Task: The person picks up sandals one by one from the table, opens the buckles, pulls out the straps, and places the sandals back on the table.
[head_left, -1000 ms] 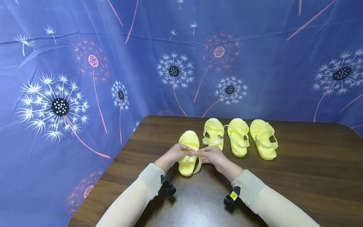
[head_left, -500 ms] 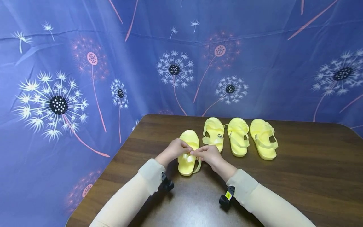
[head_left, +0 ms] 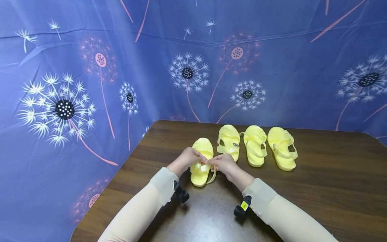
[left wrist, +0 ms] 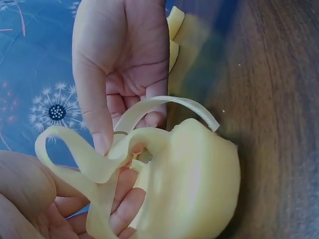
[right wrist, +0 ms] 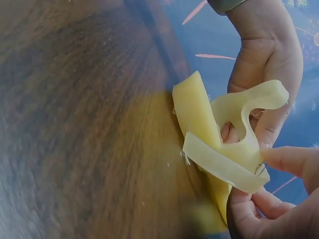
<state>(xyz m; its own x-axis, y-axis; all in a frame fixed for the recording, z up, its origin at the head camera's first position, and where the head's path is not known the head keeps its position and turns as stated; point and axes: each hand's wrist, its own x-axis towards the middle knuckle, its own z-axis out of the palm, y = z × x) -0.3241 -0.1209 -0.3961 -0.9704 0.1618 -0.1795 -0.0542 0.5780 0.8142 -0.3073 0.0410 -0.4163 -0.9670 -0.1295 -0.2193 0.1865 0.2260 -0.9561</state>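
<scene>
A yellow jelly sandal [head_left: 199, 177] sits on the wooden table, its toe pointing away from me. Both hands meet over its instep. My left hand [head_left: 186, 159] pinches the sandal's upper band, some fingers showing through the opening below it in the left wrist view. From the other side my right hand [head_left: 225, 164] pinches the loose ankle strap [right wrist: 224, 167] beside a small metal buckle [right wrist: 259, 169]. The strap's other part loops out near the heel. Fingers hide whether the strap passes through the buckle.
Three more yellow sandals stand in a row at the back right: a near one [head_left: 229, 139], a middle one [head_left: 254, 158] and a far-right one [head_left: 285, 163]. A blue dandelion-print cloth [head_left: 157, 60] hangs behind the brown table [head_left: 326, 181].
My right hand has shifted slightly left, and my left hand has risen a little with its fingers more bent. The sandal has stayed in place; the head view has moved slightly.
</scene>
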